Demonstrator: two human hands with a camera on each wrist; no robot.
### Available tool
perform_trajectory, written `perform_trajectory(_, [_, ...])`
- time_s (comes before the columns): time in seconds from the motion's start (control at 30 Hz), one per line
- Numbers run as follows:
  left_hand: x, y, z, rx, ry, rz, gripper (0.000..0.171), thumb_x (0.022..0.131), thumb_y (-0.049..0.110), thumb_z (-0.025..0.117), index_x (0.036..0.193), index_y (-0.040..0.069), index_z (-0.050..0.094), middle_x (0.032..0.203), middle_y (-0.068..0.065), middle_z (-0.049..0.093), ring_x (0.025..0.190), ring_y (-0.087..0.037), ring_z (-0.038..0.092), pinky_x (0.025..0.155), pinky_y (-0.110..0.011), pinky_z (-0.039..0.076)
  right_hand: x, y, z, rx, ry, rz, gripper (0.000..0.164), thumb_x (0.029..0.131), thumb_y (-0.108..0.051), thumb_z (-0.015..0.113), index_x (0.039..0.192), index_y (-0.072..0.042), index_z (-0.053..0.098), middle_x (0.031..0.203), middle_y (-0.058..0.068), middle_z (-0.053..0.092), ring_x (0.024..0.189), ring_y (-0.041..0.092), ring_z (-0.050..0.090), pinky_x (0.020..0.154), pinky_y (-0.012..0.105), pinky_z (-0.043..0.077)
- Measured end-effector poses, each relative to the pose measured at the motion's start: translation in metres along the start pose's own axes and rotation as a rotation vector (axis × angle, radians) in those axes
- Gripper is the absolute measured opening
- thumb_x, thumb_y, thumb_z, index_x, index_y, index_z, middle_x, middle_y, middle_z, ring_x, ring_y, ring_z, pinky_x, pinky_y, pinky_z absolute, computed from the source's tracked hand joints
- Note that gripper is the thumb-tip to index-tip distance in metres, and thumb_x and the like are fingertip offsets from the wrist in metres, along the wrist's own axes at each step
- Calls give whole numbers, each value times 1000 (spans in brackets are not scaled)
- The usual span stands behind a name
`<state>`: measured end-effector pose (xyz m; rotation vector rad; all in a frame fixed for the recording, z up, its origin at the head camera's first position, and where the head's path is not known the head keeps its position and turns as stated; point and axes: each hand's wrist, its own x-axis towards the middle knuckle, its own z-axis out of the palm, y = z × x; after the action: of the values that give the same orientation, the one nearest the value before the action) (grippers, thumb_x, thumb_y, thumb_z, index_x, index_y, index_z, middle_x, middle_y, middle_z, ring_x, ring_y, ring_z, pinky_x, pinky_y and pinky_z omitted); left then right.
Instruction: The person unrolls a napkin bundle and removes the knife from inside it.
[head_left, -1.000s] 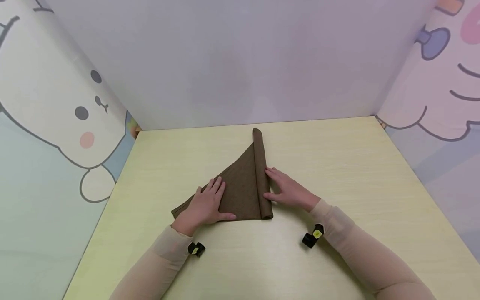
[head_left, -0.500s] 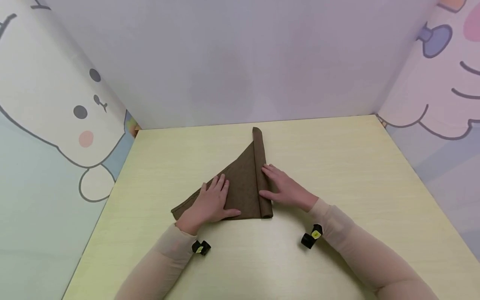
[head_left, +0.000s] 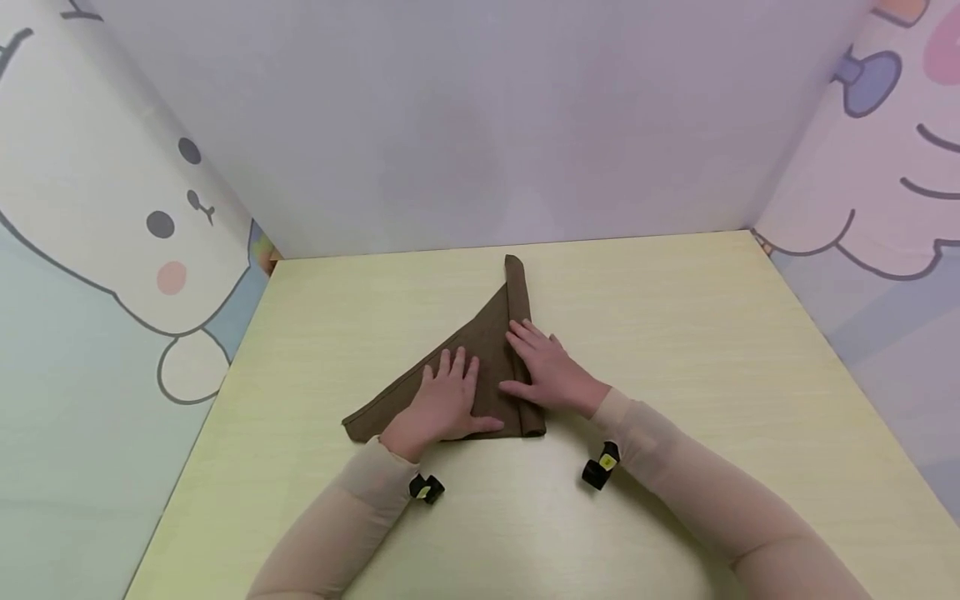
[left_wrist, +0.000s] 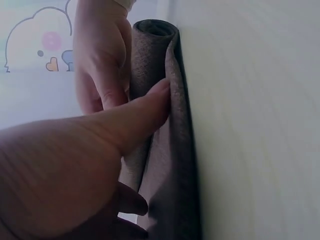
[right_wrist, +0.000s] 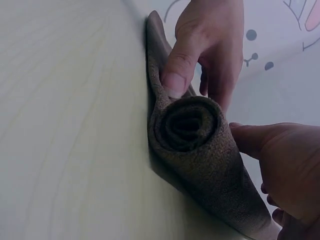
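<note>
A brown cloth (head_left: 491, 329) lies on the table, its left part flat and tapering, its right side rolled into a tube (head_left: 518, 287). My left hand (head_left: 442, 406) rests on the flat part with fingers spread, the thumb pointing toward the roll. Over the tube lies my right hand (head_left: 551, 372), its fingers extended across the top and its thumb reaching to the roll's left side. In the right wrist view the tube's spiral end (right_wrist: 187, 125) faces the camera, and the left thumb (right_wrist: 175, 82) touches the cloth beside it. Cloth under both palms is hidden.
The pale wooden table (head_left: 660, 317) extends around the cloth on all sides. A plain light wall (head_left: 480, 125) stands at its back edge. Cartoon-printed panels (head_left: 97, 250) flank it left and right. A small black camera (head_left: 598, 468) sits at each wrist.
My left hand has slid right across the flat cloth toward the roll. The right hand has shifted left and farther over the top of the tube. The roll itself stays about where it was.
</note>
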<state>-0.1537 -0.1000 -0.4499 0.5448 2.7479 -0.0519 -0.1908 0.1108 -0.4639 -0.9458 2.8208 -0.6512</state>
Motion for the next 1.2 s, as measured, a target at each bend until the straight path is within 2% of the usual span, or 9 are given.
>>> perform_trajectory(0.13, [-1,0,2,3,-24,-29,115,75,83,48,155,7,14,159,-19,4,145,-40,5,107,-63,22,1,-1,2,-18,1,2,87,89,-54,61,149,0,30,158,15,19,146,31,9,107,64,20])
perform_trajectory(0.27, [-2,-1,3,3,-20,-40,116,73,84,49,155,8,16,159,-19,6,145,-40,6,105,-65,23,1,-1,5,-29,-3,5,89,88,-55,62,149,1,31,158,15,19,146,30,8,107,65,20])
perform_trajectory(1.2, [-13,-15,7,3,3,-39,116,72,84,50,155,9,18,159,-18,8,145,-39,7,104,-66,23,-2,-1,7,3,-12,5,88,88,-55,61,150,0,30,159,13,18,146,30,11,108,61,22])
